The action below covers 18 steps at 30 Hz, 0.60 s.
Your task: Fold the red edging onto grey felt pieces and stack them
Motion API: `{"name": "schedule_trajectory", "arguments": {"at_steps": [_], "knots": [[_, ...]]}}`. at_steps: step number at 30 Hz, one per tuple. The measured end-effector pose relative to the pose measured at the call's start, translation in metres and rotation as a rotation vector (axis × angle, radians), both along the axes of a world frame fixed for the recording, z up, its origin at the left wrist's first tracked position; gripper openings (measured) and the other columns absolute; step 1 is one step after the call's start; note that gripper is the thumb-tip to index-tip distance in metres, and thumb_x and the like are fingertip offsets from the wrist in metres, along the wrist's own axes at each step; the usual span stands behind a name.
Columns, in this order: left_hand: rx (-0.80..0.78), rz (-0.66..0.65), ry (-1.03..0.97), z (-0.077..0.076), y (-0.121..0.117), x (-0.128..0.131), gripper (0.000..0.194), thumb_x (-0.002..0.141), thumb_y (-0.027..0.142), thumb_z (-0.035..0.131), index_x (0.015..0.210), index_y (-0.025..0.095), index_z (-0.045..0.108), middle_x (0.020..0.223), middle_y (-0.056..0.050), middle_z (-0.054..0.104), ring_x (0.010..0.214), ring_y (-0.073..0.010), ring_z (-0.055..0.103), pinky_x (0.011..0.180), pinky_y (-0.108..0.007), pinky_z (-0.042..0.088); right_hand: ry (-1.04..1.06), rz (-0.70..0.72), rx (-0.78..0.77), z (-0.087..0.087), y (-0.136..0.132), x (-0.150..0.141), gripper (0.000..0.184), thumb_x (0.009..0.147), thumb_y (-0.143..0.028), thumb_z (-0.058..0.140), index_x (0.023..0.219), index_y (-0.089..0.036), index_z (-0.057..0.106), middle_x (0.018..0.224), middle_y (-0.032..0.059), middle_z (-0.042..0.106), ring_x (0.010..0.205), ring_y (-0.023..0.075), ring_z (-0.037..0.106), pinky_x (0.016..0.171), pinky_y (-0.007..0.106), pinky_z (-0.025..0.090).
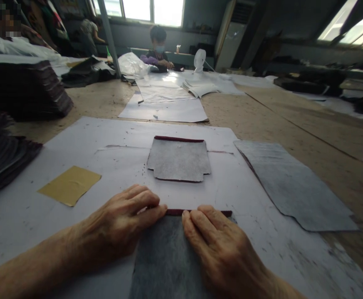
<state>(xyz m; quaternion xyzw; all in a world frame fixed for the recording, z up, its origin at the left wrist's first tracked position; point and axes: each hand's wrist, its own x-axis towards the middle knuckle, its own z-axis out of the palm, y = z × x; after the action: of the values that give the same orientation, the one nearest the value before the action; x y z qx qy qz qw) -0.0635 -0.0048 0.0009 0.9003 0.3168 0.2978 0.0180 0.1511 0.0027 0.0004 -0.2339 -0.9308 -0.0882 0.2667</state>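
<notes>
Maroon edge [174, 212] of grey panel [167, 261]: left hand [123, 220] and right hand [226, 245] both touch it, fingers [199, 224] bent; pinching or pressing, can't tell.

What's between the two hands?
Head view: the near grey piece, with a stretch of its maroon edge showing between the left hand and the right hand.

The brown table [90, 101] bears a large white sheet [123, 166] (smudged in places), with a dark stack [22, 89] to its left and white papers [165, 110] past its far edge.
</notes>
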Motion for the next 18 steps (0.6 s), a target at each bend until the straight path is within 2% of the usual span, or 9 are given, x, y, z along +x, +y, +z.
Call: {"name": "schedule_trajectory", "arguments": {"at_steps": [4,8,13,15,18], "knots": [[0.028,0.000,0.025,0.000,-0.004,-0.006,0.024,0.083,0.000,0.037,0.098,0.009,0.052,0.084,-0.008,0.054,0.077,-0.0160,0.050,0.067,-0.031,0.046,0.029,-0.004,0.024,-0.002,0.002,0.000,0.038,0.079,0.001,0.028,0.096,-0.001,0.062,0.083,0.0125,0.063,0.081,0.0210,0.057,0.070,0.033,0.053],[0.052,0.004,0.056,-0.001,-0.004,-0.004,0.022,0.084,0.002,0.036,0.097,0.009,0.052,0.082,-0.009,0.055,0.075,-0.0162,0.050,0.067,-0.033,0.046,-0.029,-0.006,0.026,-0.003,0.003,-0.001,0.038,0.081,-0.001,0.031,0.104,-0.004,0.060,0.094,0.0135,0.063,0.086,0.0209,0.057,0.073,0.035,0.052],[0.083,-0.027,0.095,0.001,-0.005,-0.002,0.021,0.087,0.006,0.036,0.098,0.004,0.053,0.079,-0.010,0.055,0.073,-0.0179,0.049,0.064,-0.034,0.044,-0.122,0.007,0.009,0.008,0.003,-0.012,0.038,0.081,-0.003,0.028,0.094,-0.005,0.064,0.079,0.0117,0.062,0.071,0.0219,0.054,0.058,0.035,0.049],[0.062,-0.036,0.092,0.000,-0.005,-0.001,0.021,0.087,0.006,0.036,0.094,0.004,0.055,0.077,-0.010,0.055,0.071,-0.0179,0.047,0.063,-0.034,0.042,-0.113,-0.006,0.031,0.011,0.004,-0.020,0.038,0.080,-0.003,0.028,0.086,-0.006,0.065,0.076,0.0120,0.061,0.070,0.0230,0.053,0.058,0.037,0.047],[0.023,-0.018,0.082,-0.003,-0.005,-0.001,0.022,0.085,0.005,0.035,0.087,0.007,0.057,0.074,-0.008,0.054,0.068,-0.0172,0.045,0.062,-0.034,0.040,-0.031,0.044,-0.043,0.007,0.007,-0.030,0.035,0.079,-0.003,0.030,0.080,-0.008,0.065,0.072,0.0107,0.058,0.067,0.0209,0.049,0.058,0.034,0.045]]}}
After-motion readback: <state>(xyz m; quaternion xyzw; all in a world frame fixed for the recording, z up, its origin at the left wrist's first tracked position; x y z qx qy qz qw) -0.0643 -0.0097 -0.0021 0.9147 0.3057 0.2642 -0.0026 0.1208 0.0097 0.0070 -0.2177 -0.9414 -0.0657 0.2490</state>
